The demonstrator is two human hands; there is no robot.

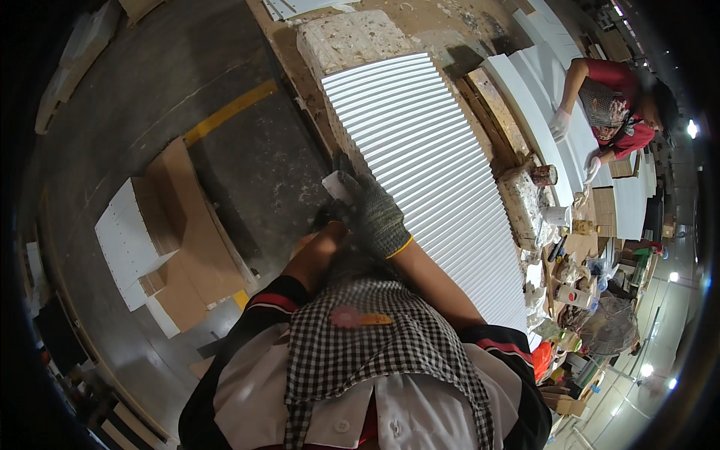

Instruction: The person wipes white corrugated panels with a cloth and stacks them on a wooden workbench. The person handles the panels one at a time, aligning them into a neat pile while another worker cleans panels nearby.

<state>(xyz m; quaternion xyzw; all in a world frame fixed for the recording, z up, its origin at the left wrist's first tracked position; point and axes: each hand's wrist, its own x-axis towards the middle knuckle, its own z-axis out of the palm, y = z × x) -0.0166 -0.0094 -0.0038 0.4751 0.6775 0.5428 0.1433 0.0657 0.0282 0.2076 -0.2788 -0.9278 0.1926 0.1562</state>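
My right hand (379, 214), in a grey knit glove with a yellow cuff, is closed around a small pale flat block (337, 187). It is at the left edge of a long stack of white ridged strips (420, 150), laid side by side in a row. Close beside it is my left hand (327, 216), in a dark glove; its fingers are mostly hidden and blurred, so their grip is unclear. The block's exact kind does not show.
A worn, paint-spotted block (352, 36) is under the strips' far end. To the right, a person in red (619, 97) with white gloves handles long white boards (536, 112). A rusty can (544, 175) stands between. Cardboard and white panels (187, 247) are on the left floor.
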